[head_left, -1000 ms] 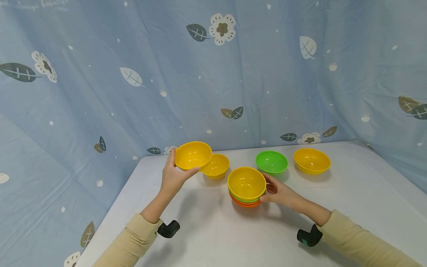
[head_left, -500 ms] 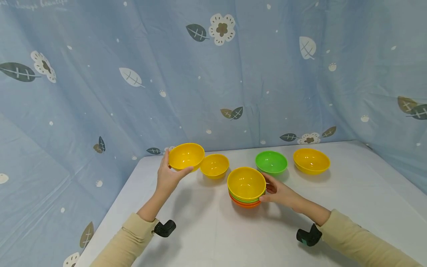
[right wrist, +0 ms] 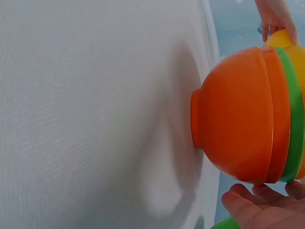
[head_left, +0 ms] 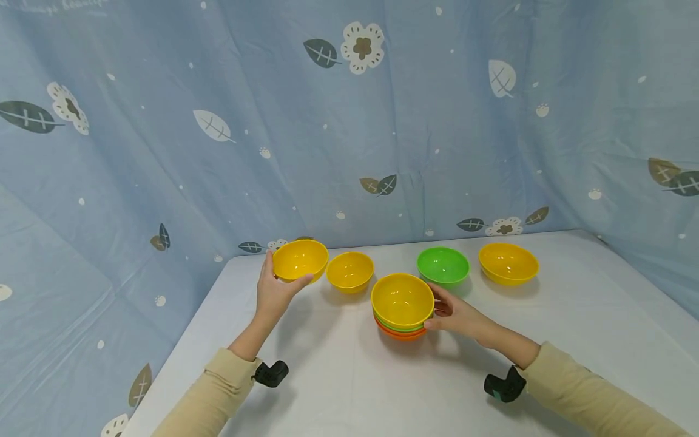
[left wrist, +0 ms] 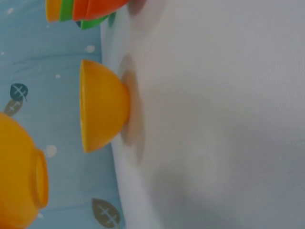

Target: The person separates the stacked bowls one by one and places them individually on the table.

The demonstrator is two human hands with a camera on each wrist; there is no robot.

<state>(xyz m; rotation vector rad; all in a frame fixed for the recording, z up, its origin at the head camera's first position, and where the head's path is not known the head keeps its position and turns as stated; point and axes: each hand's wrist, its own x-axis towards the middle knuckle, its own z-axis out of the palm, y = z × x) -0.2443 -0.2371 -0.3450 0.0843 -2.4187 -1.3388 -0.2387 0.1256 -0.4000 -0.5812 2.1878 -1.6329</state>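
Observation:
My left hand (head_left: 275,294) grips a yellow bowl (head_left: 300,260) by its side, thumb at the front. That bowl hangs above the table, left of a smaller-looking yellow bowl (head_left: 351,272) standing upright. In the left wrist view the raised bowl (left wrist: 19,176) shows its foot ring. My right hand (head_left: 461,315) rests its fingertips against the right side of a nested bowl stack (head_left: 403,300). Yellow is on top, with green and orange bowls beneath. In the right wrist view, fingers (right wrist: 262,202) touch near the stack's rims, and the orange bottom bowl (right wrist: 233,114) sits on the cloth.
Behind the stack stands a green bowl (head_left: 443,266); farther right is a wide yellow bowl (head_left: 509,264). White cloth (head_left: 349,382) covers the table. A blue patterned curtain (head_left: 327,121) hangs along the back and left sides.
My left hand has carried its yellow bowl leftward and slightly lower, opening a gap from the standing yellow bowl's edge. The right hand and the stack have stayed in place.

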